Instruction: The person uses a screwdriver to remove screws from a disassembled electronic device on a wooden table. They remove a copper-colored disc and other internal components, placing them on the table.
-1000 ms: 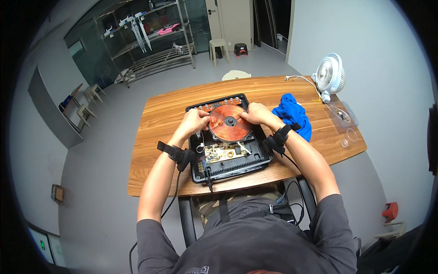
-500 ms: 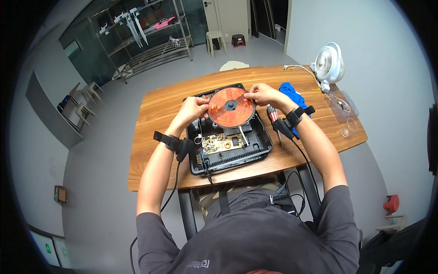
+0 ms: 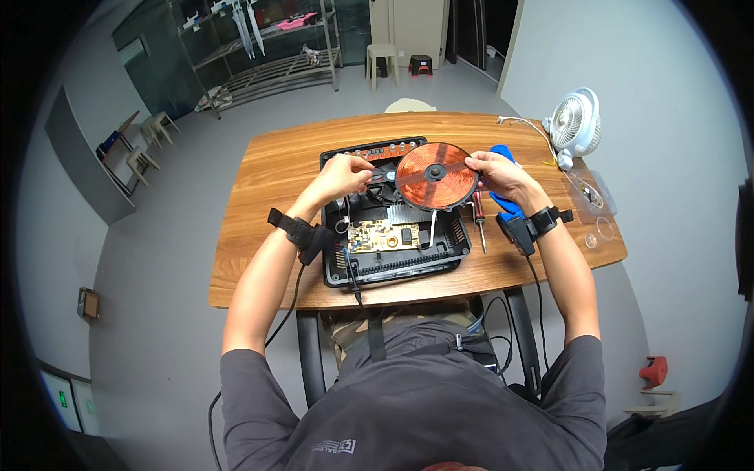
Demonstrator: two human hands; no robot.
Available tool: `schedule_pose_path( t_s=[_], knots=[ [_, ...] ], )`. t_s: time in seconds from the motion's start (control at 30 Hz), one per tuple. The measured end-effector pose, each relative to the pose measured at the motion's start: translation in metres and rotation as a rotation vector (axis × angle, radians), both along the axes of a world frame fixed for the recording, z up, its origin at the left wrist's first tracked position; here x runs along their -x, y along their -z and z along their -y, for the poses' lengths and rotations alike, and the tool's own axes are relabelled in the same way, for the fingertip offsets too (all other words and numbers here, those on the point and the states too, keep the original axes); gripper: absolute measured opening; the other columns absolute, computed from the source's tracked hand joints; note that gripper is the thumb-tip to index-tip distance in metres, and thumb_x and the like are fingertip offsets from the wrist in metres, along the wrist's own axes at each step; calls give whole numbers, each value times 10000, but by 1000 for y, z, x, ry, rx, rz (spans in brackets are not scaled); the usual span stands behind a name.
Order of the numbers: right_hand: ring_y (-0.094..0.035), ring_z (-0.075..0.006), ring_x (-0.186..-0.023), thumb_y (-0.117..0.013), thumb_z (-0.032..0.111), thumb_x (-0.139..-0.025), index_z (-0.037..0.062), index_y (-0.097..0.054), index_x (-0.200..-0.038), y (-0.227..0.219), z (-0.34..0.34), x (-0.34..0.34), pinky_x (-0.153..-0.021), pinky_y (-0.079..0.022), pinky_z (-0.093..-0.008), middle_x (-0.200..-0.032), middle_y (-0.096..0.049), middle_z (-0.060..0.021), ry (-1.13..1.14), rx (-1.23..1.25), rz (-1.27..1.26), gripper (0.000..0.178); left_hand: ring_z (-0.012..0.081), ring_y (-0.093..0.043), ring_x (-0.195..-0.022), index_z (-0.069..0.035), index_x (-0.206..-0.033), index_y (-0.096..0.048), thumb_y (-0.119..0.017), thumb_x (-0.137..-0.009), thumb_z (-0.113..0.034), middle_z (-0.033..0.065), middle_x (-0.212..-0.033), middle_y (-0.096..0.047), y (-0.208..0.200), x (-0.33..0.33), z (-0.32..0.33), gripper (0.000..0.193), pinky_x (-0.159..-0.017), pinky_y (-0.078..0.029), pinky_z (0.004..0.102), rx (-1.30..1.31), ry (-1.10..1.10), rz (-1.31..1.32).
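Observation:
A round copper induction coil (image 3: 454,184) with dark crossing strips and a black centre is raised over the right side of an open black cooker housing (image 3: 408,272). My right hand (image 3: 503,174) pinches the coil's right edge between thumb and fingers. My left hand (image 3: 345,177) is off the coil, above the housing's left part, fingertips drawn together beside a black fan (image 3: 383,193); what they hold, if anything, I cannot make out. Below lie a tan circuit board (image 3: 377,237) and a grey heat sink (image 3: 408,213). A white lead (image 3: 433,228) runs down from the coil.
A screwdriver (image 3: 480,217) and blue cloth (image 3: 505,206) lie right of the housing. Farther right are a white desk fan (image 3: 576,125), a clear plastic tray (image 3: 601,192) and small clear rings. Black cables run from both wrist straps. A power cord (image 3: 355,286) crosses the table's front edge.
The coil has moved right with my right hand, uncovering the fan and a red control board at the back. My left hand has let go of the coil's left edge.

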State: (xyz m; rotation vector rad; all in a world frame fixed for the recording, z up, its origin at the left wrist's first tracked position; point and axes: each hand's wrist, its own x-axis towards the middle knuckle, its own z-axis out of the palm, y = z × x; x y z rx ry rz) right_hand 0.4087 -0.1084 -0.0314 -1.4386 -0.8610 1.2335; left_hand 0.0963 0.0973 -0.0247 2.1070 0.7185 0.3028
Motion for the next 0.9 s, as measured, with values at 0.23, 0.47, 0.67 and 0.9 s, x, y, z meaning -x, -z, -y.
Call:
schedule_pose_path(
  t_s=[0.23, 0.47, 0.67, 0.9],
  knots=[
    [-550, -51, -769, -600, 305, -1059, 149, -623, -982, 7, -1, -9, -706, -473, -224, -861, -612, 67, 55, 3, 47, 175, 202, -734, -843, 2, -1112, -741, -812, -867, -262, 148, -973, -767, 9, 29, 12, 367, -783, -591, 349, -259, 251, -262],
    [-535, -47, -758, -605, 305, -1056, 154, -624, -976, -1, -3, 3, -703, -459, -223, -855, -606, 69, 72, 3, 88, 172, 343, -599, -1216, -6, -1310, -604, -862, -772, -404, 193, -1267, -622, 13, 32, 48, 718, -1037, -497, 428, -504, 440, -420],
    [-521, -45, -746, -607, 306, -1055, 146, -625, -983, -8, 0, 5, -691, -451, -219, -861, -606, 69, 14, -36, 73, 176, 369, -590, -1218, -67, -1417, -516, -920, -691, -318, 160, -1314, -573, 16, 25, 63, 868, -1038, -504, 437, -594, 472, -517],
    [-504, -41, -707, -609, 300, -1055, 137, -631, -958, -9, -1, 7, -661, -449, -206, -818, -580, 75, 13, -47, 78, 191, 355, -618, -1177, -17, -1311, -596, -918, -676, -268, 157, -1260, -606, 16, 22, 62, 755, -1006, -528, 431, -611, 452, -538]
  ],
)
